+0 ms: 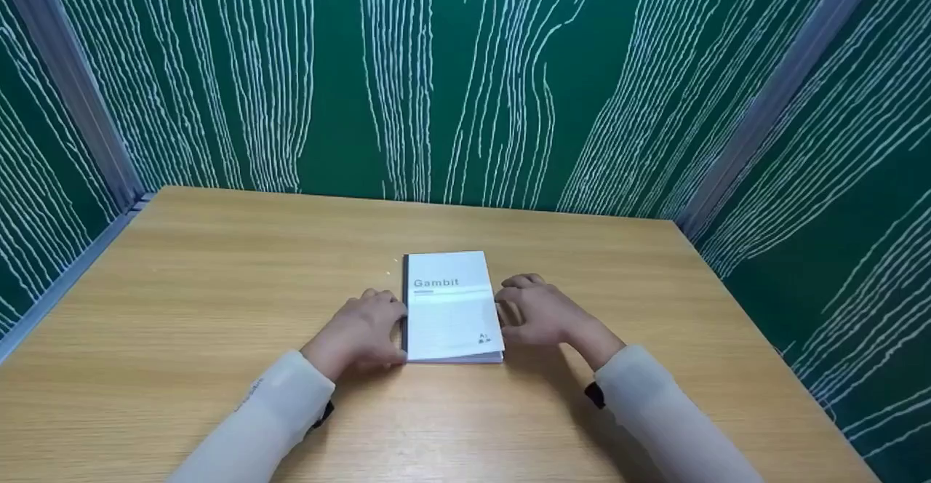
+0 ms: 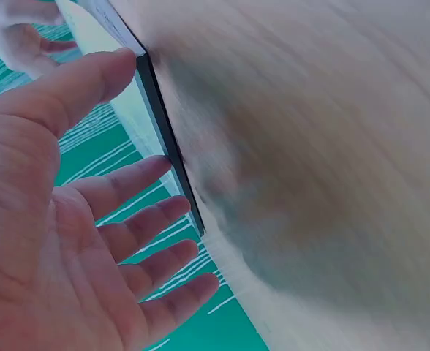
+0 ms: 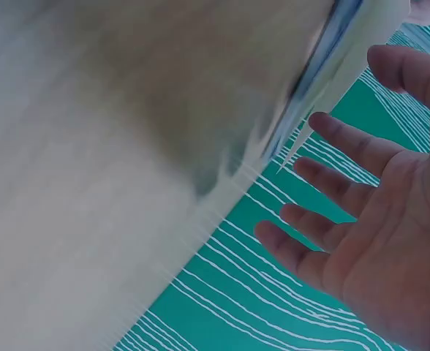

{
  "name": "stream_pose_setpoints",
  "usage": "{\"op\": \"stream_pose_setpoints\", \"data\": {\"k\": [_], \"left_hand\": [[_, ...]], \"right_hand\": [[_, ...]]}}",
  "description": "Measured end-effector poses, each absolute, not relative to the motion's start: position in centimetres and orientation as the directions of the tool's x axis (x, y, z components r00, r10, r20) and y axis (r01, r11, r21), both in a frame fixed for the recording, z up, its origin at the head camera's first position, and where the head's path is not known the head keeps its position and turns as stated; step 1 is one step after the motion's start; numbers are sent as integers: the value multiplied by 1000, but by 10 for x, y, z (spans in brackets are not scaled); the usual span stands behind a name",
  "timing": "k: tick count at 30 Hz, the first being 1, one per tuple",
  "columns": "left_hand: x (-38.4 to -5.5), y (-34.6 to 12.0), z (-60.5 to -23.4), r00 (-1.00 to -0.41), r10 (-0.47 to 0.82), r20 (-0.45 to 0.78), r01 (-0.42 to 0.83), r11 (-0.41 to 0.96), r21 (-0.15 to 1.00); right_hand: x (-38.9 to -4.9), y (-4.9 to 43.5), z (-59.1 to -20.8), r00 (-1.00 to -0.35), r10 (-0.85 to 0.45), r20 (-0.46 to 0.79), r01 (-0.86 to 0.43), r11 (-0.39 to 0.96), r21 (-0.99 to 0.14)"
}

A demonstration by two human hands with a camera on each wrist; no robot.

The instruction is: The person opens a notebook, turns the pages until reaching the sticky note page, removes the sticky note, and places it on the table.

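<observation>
A white notebook [image 1: 451,319] with a dark spine and "Gambit" on its cover lies flat on the wooden table [image 1: 240,265]. Its front cover stands slightly raised along the right and near edges. At the spine is my left hand [image 1: 367,326]; the thumb and forefinger tips touch the dark spine [image 2: 164,121] in the left wrist view, the other fingers spread. My right hand [image 1: 545,312] is beside the right edge, fingers extended and slightly bent. In the right wrist view its fingertips [image 3: 321,121] are close to the loose cover; whether they touch it I cannot tell.
Green panels [image 1: 465,83] with wavy white lines rise behind the table and at both sides. Grey metal posts [image 1: 771,105] stand at the corners. Tiny white specks [image 1: 388,273] lie left of the notebook.
</observation>
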State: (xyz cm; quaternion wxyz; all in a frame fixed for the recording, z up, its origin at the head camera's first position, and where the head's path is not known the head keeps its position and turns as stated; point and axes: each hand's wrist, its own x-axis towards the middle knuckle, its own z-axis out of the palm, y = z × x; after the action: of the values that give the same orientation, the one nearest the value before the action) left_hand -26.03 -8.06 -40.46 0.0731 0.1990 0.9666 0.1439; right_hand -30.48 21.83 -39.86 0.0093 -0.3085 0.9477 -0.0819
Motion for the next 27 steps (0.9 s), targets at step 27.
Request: {"op": "stream_pose_setpoints", "data": {"k": [27], "left_hand": [[-261,-55,-376,-779,539,320,622,726,292]], "right_hand": [[-304,175,-358,-731,-647,217,-683,694,-230]]}}
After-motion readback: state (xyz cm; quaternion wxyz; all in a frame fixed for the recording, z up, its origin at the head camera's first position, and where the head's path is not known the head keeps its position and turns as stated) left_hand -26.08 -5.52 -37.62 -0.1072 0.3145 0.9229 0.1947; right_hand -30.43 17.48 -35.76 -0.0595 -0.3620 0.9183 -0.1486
